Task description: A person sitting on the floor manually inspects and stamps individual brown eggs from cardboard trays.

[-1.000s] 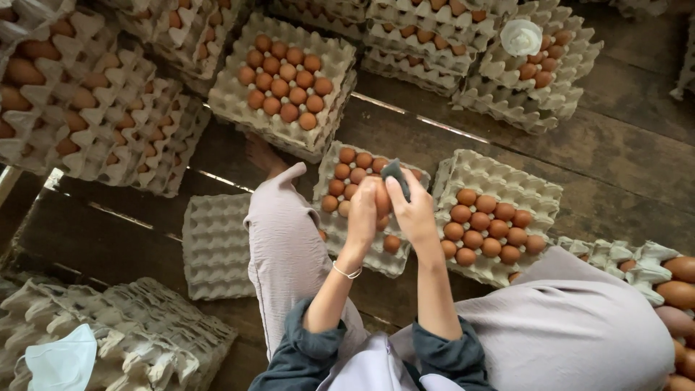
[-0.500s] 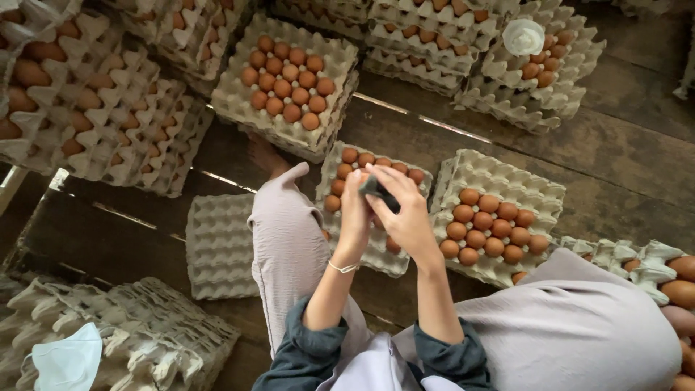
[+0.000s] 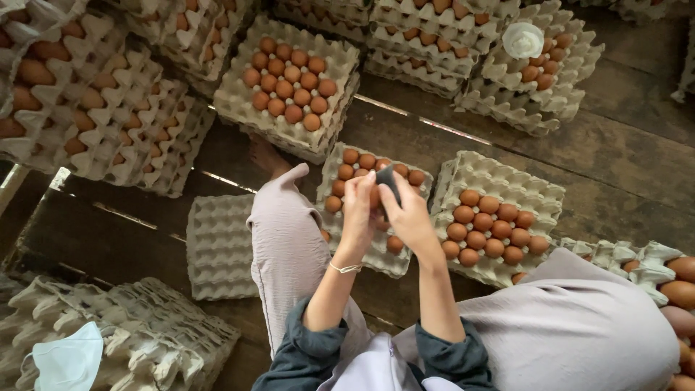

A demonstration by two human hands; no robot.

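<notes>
My left hand holds a brown egg over a grey pulp egg tray that is partly filled with brown eggs. My right hand presses a small dark pad against that egg. Both hands meet above the tray's middle. A thin bracelet sits on my left wrist. My knees in pale grey trousers flank the tray, and a bare foot shows beyond the left knee.
Another part-filled tray lies to the right, an empty tray to the left. Stacks of filled trays ring the dark wooden plank floor. A white face mask rests on empty trays at bottom left. A white lid sits on a far stack.
Both hands stay together over the tray and have shifted slightly toward it, with the dark pad moving over the egg.
</notes>
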